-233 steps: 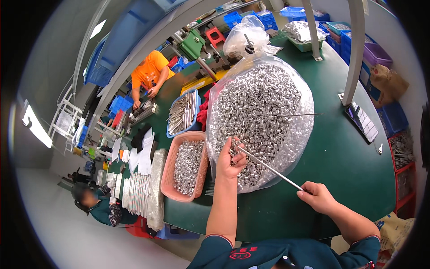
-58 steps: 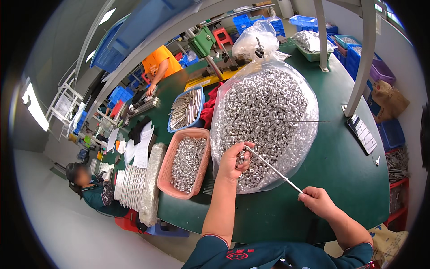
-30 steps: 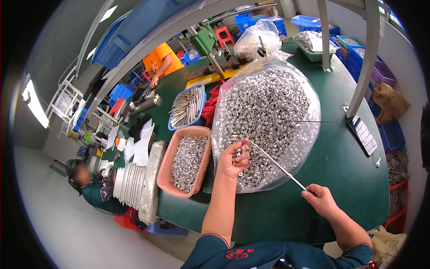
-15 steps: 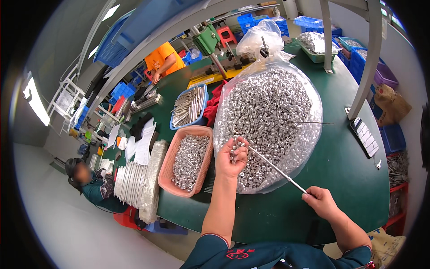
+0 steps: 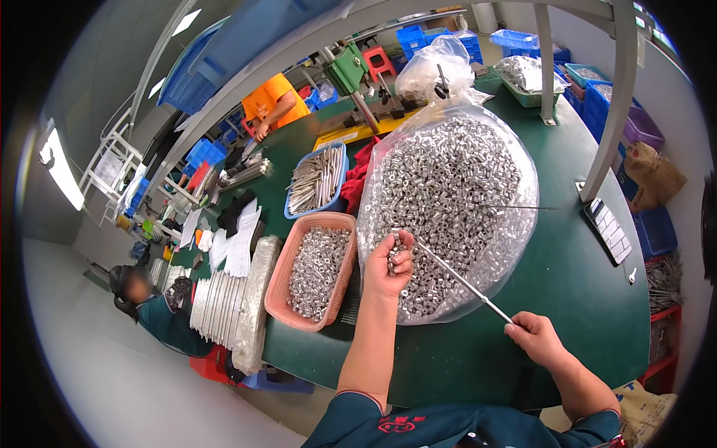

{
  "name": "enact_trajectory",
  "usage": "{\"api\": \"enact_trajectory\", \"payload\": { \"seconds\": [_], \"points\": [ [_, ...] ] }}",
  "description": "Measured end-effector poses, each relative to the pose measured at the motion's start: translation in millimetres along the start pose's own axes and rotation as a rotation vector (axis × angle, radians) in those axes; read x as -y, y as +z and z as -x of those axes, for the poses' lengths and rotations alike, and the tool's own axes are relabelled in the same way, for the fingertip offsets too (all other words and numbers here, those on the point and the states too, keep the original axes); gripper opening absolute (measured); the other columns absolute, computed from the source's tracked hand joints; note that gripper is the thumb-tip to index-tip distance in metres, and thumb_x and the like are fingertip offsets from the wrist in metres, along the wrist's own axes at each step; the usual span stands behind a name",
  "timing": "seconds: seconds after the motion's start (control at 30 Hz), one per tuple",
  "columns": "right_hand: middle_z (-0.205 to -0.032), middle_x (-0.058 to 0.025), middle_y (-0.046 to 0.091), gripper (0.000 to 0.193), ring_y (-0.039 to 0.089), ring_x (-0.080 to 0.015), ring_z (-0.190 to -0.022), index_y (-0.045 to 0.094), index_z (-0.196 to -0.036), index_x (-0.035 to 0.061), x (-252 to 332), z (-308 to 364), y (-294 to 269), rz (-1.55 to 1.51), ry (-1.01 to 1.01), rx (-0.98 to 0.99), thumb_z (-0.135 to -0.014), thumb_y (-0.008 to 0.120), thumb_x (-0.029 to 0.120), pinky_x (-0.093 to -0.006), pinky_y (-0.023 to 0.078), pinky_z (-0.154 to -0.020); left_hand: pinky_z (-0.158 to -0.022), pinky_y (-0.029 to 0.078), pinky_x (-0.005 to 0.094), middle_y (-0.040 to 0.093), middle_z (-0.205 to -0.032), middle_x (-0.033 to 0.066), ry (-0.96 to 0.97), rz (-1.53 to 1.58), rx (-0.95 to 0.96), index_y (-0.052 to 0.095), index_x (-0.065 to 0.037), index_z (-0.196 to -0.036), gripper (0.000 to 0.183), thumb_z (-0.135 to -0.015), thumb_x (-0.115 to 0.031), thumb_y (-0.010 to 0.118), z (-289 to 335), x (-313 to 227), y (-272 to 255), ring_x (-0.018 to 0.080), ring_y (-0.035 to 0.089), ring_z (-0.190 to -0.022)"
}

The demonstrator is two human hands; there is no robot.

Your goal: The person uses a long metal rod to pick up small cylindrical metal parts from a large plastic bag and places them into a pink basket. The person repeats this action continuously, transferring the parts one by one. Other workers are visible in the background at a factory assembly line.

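Green worktable (image 5: 590, 328) carries a large, filled clear plastic bag (image 5: 526, 183) and, just left of it, a pink basket (image 5: 293, 319); the right hand (image 5: 536, 340) pinches the near end of a slim metal rod (image 5: 464, 283) slanting over the bag, its far tip near the left hand (image 5: 384, 274), which curls around a few short metal sleeves (image 5: 396, 248) like those heaped in bag and basket
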State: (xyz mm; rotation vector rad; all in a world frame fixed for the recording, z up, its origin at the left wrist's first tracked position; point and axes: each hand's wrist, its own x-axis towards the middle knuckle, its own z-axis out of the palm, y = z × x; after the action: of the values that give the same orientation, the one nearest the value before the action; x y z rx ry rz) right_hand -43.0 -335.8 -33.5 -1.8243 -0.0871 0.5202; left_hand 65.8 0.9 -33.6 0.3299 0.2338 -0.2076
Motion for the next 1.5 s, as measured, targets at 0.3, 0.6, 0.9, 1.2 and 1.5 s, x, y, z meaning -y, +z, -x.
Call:
{"api": "enact_trajectory", "payload": {
  "seconds": [0.3, 0.6, 0.9, 1.2, 1.5],
  "points": [
    [-0.061, 0.0004, 0.05, 0.022, 0.044, -0.0074, -0.057, 0.063, -0.09, -0.0011, 2.2, 0.7, -0.3, 0.049, -0.023, 0.01, -0.09, 0.063, 0.021, -0.0274, 0.037, -0.051, -0.036, 0.03, 0.0192, 0.05, -0.057, 0.0062, -0.107, -0.17, 0.004, 0.059, 0.011, -0.093, 0.029, -0.091, -0.015, 0.048, 2.8, 7.1, 10.8, 0.0088, 0.04, -0.043],
    [-0.063, 0.0032, 0.051, 0.019, 0.045, -0.0052, -0.058, 0.062, -0.086, -0.0002, 2.8, 1.1, 0.9, 0.041, -0.003, 0.007, -0.089, 0.063, 0.018, -0.0247, 0.037, -0.051, -0.036, 0.029, 0.0191, 0.059, -0.071, 0.012, -0.154, -0.257, 0.008, 0.061, 0.008, -0.094, 0.029, -0.092, -0.019, 0.049, 3.2, 21.7, 6.7, 0.0091, 0.041, -0.043],
    [-0.062, 0.0028, 0.049, 0.02, 0.043, -0.0051, -0.058, 0.062, -0.088, -0.0003, 3.0, 0.4, -0.1, -0.027, 0.015, 0.0, -0.091, 0.062, 0.02, -0.025, 0.035, -0.051, -0.037, 0.031, 0.0185, 0.064, -0.09, 0.0138, -0.077, -0.309, -0.042, 0.06, 0.006, -0.106, 0.029, -0.095, -0.019, 0.052, 6.1, 18.6, 11.1, 0.0091, 0.046, -0.05],
    [-0.06, -0.0001, 0.05, 0.023, 0.044, -0.0078, -0.056, 0.063, -0.09, -0.0011, 3.2, 0.7, -0.5, 0.07, -0.014, 0.021, -0.09, 0.063, 0.022, -0.0277, 0.037, -0.051, -0.037, 0.032, 0.0179, 0.064, -0.091, 0.0115, 0.103, -0.419, -0.045, 0.061, -0.001, -0.104, 0.019, -0.086, -0.002, 0.056, 8.0, 1.6, 10.0, 0.0076, 0.049, -0.049],
    [-0.06, 0.0007, 0.049, 0.019, 0.043, -0.0067, -0.056, 0.063, -0.086, -0.0015, 10.5, 2.9, 1.1, 0.103, -0.001, -0.017, -0.088, 0.065, 0.018, -0.0268, 0.036, -0.05, -0.037, 0.032, 0.0169, 0.066, -0.094, 0.0129, 0.227, -0.664, -0.095, 0.061, -0.002, -0.103, 0.017, -0.086, -0.001, 0.059, 11.0, 18.4, 21.1, 0.0069, 0.049, -0.048]
  ]
}}
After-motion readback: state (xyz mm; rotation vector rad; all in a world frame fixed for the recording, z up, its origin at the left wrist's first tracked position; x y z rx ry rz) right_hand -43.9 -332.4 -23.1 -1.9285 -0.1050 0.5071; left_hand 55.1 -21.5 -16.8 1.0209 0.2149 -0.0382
